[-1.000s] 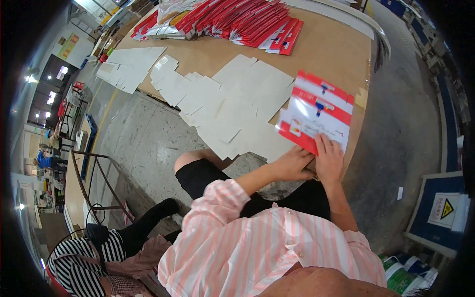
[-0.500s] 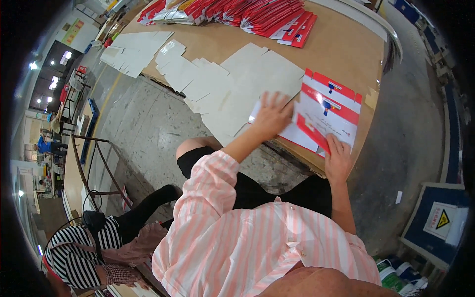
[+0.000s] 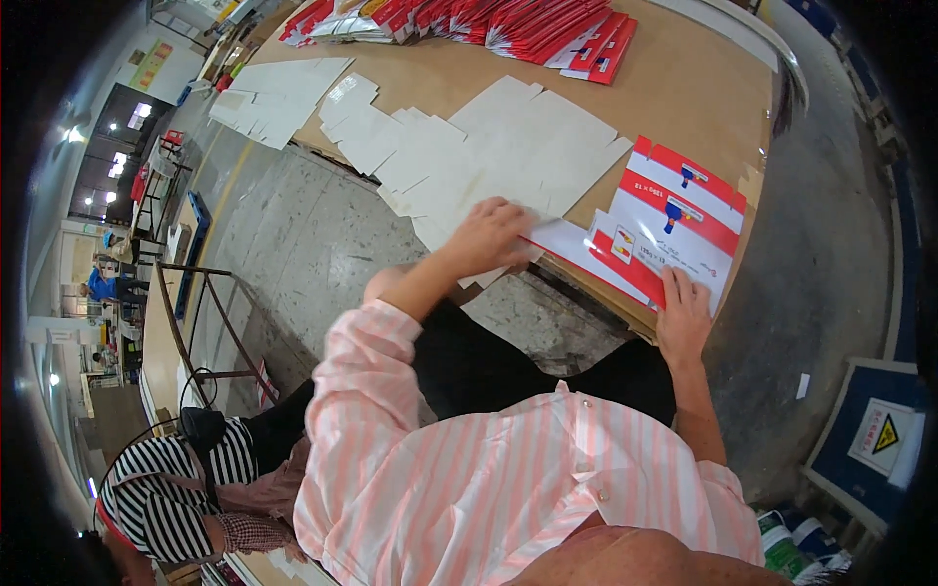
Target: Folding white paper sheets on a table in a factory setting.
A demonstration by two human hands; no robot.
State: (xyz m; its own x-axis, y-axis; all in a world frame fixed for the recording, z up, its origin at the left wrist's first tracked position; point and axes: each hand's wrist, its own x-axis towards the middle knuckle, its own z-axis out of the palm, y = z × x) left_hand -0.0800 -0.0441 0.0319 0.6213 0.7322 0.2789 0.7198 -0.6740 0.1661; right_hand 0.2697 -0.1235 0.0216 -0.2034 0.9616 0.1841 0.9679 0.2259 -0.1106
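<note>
A red-and-white printed cardboard box blank (image 3: 674,220) lies on the brown table at its near right corner. My right hand (image 3: 686,311) rests on its lower part, fingers stretched flat over the print. A white strip with a red edge (image 3: 576,252) reaches left from the printed panel. At this strip's left end is my left hand (image 3: 491,236), loosely open, with bent and slightly blurred fingers. Whether it touches the strip cannot be made out. White unprinted cardboard sheets (image 3: 489,146) overlap beyond and left of that hand.
Several red-and-white folded cartons (image 3: 547,29) lie fanned in a pile at the table's far side. More pale sheets (image 3: 278,93) stick out over the left edge. A person in striped clothing (image 3: 161,488) sits at lower left. A blue board with a warning sign (image 3: 870,439) stands at right.
My left hand has moved left, away from the printed panel. The red flap near my right hand has tipped over and shows its print. My right hand stays on the blank.
</note>
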